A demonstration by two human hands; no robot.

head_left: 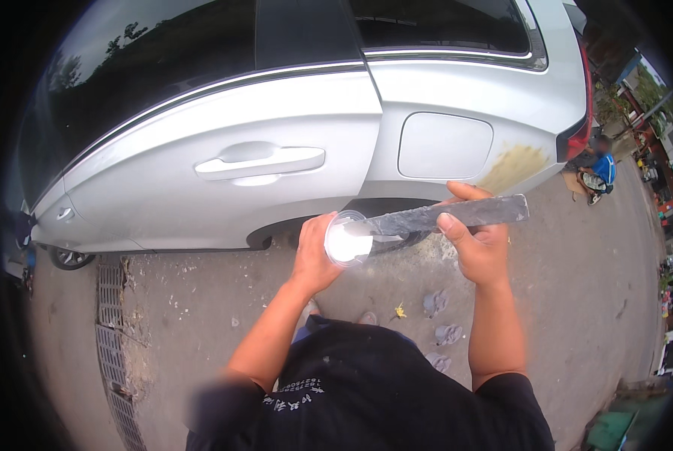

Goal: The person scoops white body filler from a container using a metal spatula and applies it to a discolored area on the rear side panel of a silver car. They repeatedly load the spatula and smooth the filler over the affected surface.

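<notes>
My left hand (315,254) is closed round a clear plastic cup (339,259) with bright white contents. In my right hand (478,244) I grip a long, flat, dark grey strip (415,219), thumb on its near face and fingers behind. The strip lies nearly level, and its left end reaches the cup's mouth; glare hides whether it touches the contents. Just beyond my hands stands a silver-white car (314,203). A yellowish-beige patch (513,167) marks its rear panel, right of the closed fuel flap (445,145).
A door handle (261,162) juts from the car. Crumpled grey wads (448,334) and a small yellow scrap (400,310) lie on the concrete (577,301). A drain grate (112,346) runs along the left. A person in blue (601,171) crouches at the far right.
</notes>
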